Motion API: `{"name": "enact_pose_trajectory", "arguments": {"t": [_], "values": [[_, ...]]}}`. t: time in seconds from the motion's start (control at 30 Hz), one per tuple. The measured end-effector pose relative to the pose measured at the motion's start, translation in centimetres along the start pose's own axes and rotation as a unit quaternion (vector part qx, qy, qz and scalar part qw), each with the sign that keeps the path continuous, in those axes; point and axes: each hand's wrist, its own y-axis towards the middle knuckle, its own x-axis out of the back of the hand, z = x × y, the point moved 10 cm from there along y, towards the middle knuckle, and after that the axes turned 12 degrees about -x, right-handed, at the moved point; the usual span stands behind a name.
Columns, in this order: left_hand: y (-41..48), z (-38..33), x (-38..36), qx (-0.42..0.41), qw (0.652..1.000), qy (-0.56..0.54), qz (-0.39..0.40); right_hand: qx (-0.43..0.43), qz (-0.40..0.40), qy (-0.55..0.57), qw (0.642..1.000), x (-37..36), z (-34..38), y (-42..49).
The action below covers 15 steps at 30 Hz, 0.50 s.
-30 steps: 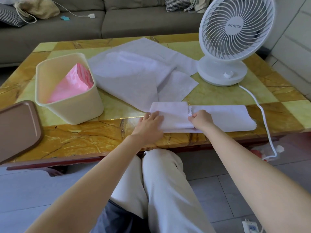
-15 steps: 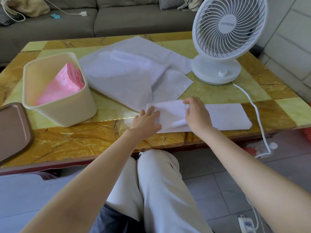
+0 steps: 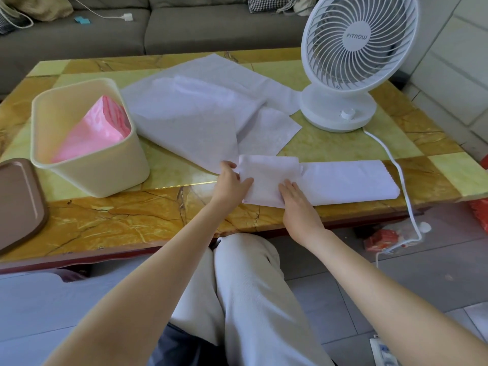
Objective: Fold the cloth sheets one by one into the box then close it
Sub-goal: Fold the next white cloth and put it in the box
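Cloth sheet [image 3: 343, 180], strip-folded white: left hand [image 3: 231, 180] pinches its doubled end, right hand [image 3: 297, 204] presses flat.

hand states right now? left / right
Left hand: thumb on the folded white cloth at its left edge; whether it grips cannot be told.
Right hand: open, fingers straight, pressing flat on the cloth.
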Motion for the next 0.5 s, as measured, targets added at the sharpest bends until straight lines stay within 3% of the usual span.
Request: {"name": "enact_pose_trajectory", "arguments": {"t": [0.2,0.5], "values": [[-0.3,-2.3,2.6,-0.043,0.998,-0.018,-0.045,0.005,0.037,0.058,0.998,-0.4,1.8,0.2],[-2.1,-3.0,13.3,-0.049,0.986,-0.008,-0.159,0.141,0.064,0.132,0.979,-2.1,14.8,-1.0]]}}
